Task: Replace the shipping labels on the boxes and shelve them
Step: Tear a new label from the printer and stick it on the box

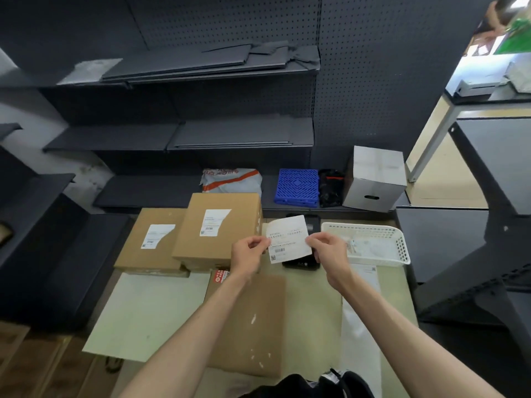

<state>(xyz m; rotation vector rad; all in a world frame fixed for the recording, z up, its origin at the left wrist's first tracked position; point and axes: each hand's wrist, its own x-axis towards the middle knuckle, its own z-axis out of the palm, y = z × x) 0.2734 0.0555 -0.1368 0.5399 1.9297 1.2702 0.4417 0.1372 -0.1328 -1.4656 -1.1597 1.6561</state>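
A white shipping label [288, 239] is held up in the air above the table. My left hand [249, 255] pinches its left edge and my right hand [327, 252] pinches its right edge. Below my forearms lies a brown cardboard box [253, 320] with torn label scraps on its top. Two more brown boxes stand at the table's far left: a flat one [149, 239] and a taller one [218, 225], each bearing a white label. A black device [301, 264] lies partly hidden behind the held label.
A white plastic basket [370, 242] sits at the right of the table. Dark shelves [178, 139] stand behind, with a grey mailer bag [230, 180], a blue crate [297, 186] and a grey box [373, 179] on the lowest one. A white sheet [146, 311] lies front left.
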